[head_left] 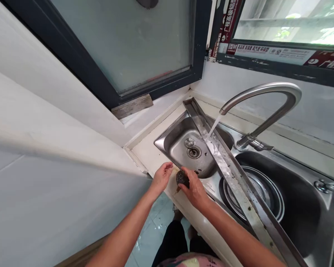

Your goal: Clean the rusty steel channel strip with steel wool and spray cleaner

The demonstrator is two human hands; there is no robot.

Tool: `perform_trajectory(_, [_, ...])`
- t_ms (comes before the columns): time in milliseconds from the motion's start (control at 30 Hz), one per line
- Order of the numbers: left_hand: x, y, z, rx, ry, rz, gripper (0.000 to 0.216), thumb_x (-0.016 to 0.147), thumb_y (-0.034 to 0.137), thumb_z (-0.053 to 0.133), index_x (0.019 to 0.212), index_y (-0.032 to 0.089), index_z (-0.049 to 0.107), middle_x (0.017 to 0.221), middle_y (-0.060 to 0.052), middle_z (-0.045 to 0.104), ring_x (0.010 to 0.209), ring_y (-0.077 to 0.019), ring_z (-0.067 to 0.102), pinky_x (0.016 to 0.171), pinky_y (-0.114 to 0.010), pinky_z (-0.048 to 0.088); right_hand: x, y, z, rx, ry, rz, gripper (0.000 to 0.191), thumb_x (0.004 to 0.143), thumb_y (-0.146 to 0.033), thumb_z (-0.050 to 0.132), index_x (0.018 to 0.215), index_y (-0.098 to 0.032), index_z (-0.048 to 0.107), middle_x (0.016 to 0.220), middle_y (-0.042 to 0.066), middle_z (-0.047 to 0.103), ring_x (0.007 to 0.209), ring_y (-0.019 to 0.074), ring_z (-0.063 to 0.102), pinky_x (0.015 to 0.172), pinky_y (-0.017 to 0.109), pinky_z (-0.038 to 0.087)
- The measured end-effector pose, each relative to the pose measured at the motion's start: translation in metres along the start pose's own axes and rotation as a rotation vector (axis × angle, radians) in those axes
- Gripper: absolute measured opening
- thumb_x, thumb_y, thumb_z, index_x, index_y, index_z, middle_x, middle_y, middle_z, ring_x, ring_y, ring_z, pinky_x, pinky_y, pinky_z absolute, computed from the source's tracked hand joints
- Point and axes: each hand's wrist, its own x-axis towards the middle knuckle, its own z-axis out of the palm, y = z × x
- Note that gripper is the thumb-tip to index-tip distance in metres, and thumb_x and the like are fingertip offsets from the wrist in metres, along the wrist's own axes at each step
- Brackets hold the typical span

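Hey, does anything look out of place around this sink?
A long stainless steel channel lies slantwise across both sink basins under the running faucet, streaked with white foam; it looks odd bridging the sink.

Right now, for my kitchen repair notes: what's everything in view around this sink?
stainless double sink: one, steel, below the window
gooseneck faucet: one, steel, behind the sink
water stream: one, clear, falling onto the channel
metal channel: one, steel, lying across the sink
strainer basket: one, steel, in the larger bowl
drain fitting: one, steel, in the smaller bowl
window frame: one, dark, above the sink
dark lumpy object: one, near-black, at the sink's edge
left hand: one, beside the object
right hand: one, on the object
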Motion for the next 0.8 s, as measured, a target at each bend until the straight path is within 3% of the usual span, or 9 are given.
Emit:
perform_trajectory(133, [-0.026, -0.021, -0.009, 0.075, 0.129, 0.037, 0.039, 0.092, 0.042, 0.047, 0.120, 0.017, 0.058, 0.127, -0.015, 0.065, 0.115, -0.0229, 0.062, 0.106, -0.041, 0.045, -0.029, -0.013, 0.031, -0.121, -0.165, -0.030, 0.071, 0.079, -0.011, 0.058, 0.146, -0.023, 0.042, 0.127, 0.013, 0.059, 0.111, 0.0320, 0.056, 0.096, 0.051, 0.049])
perform_trajectory(233, [-0.043, -0.032, -0.011, 0.178, 0.174, 0.075, 0.045, 0.093, 0.041, 0.044, 0.130, 0.017, 0.055, 0.140, -0.016, 0.058, 0.132, -0.0256, 0.052, 0.115, -0.046, 0.035, -0.023, 0.001, 0.037, -0.224, -0.233, 0.004, 0.064, 0.078, -0.007, 0.053, 0.140, -0.020, 0.048, 0.123, 0.015, 0.063, 0.104, 0.0331, 0.058, 0.089, 0.053, 0.050])
perform_trajectory(333, [-0.057, -0.047, -0.004, 0.598, 0.165, 0.191, 0.058, 0.093, 0.039, 0.046, 0.145, 0.015, 0.043, 0.158, -0.016, 0.038, 0.150, -0.0291, 0.025, 0.123, -0.053, 0.018, 0.012, 0.031, 0.020, -0.265, -0.075, 0.030, 0.058, 0.081, -0.008, 0.047, 0.138, -0.018, 0.049, 0.127, 0.016, 0.060, 0.109, 0.0325, 0.055, 0.097, 0.056, 0.045])
perform_trajectory(400, [-0.061, -0.059, 0.003, 0.904, 0.143, 0.235, 0.068, 0.092, 0.041, 0.049, 0.151, 0.011, 0.035, 0.162, -0.019, 0.027, 0.152, -0.0321, 0.014, 0.124, -0.056, 0.016, 0.035, 0.049, 0.000, -0.268, 0.071, 0.059, 0.055, 0.083, -0.011, 0.045, 0.138, -0.017, 0.048, 0.126, 0.016, 0.059, 0.113, 0.0316, 0.054, 0.102, 0.055, 0.043])
perform_trajectory(467, [-0.061, -0.068, 0.012, 1.050, 0.164, 0.239, 0.077, 0.091, 0.047, 0.052, 0.152, 0.005, 0.031, 0.162, -0.024, 0.022, 0.152, -0.0353, 0.010, 0.123, -0.058, 0.017, 0.047, 0.059, -0.019, -0.263, 0.226, 0.100, 0.052, 0.086, -0.018, 0.046, 0.139, -0.017, 0.045, 0.126, 0.017, 0.057, 0.117, 0.0305, 0.052, 0.105, 0.053, 0.041])
perform_trajectory(533, [-0.056, -0.073, 0.020, 1.091, 0.218, 0.247, 0.084, 0.091, 0.054, 0.050, 0.151, -0.001, 0.029, 0.161, -0.029, 0.020, 0.152, -0.0378, 0.008, 0.122, -0.059, 0.018, 0.044, 0.062, -0.033, -0.249, 0.337, 0.134, 0.052, 0.090, -0.026, 0.047, 0.140, -0.017, 0.042, 0.129, 0.017, 0.054, 0.121, 0.0294, 0.049, 0.107, 0.051, 0.040])
perform_trajectory(633, [-0.035, -0.067, 0.034, 1.080, 0.251, 0.267, 0.087, 0.092, 0.057, 0.047, 0.150, -0.004, 0.028, 0.160, -0.031, 0.017, 0.152, -0.0388, 0.004, 0.122, -0.061, 0.016, 0.023, 0.058, -0.041, -0.224, 0.378, 0.190, 0.053, 0.092, -0.035, 0.047, 0.142, -0.016, 0.040, 0.132, 0.017, 0.051, 0.123, 0.0293, 0.048, 0.108, 0.050, 0.039])
perform_trajectory(800, [0.027, -0.027, 0.073, 1.056, 0.127, 0.267, 0.082, 0.095, 0.055, 0.041, 0.151, -0.002, 0.026, 0.163, -0.027, 0.014, 0.152, -0.0350, 0.002, 0.124, -0.057, 0.013, 0.002, 0.053, -0.040, -0.198, 0.417, 0.215, 0.053, 0.092, -0.039, 0.050, 0.139, -0.015, 0.042, 0.129, 0.018, 0.052, 0.121, 0.0316, 0.049, 0.105, 0.055, 0.040])
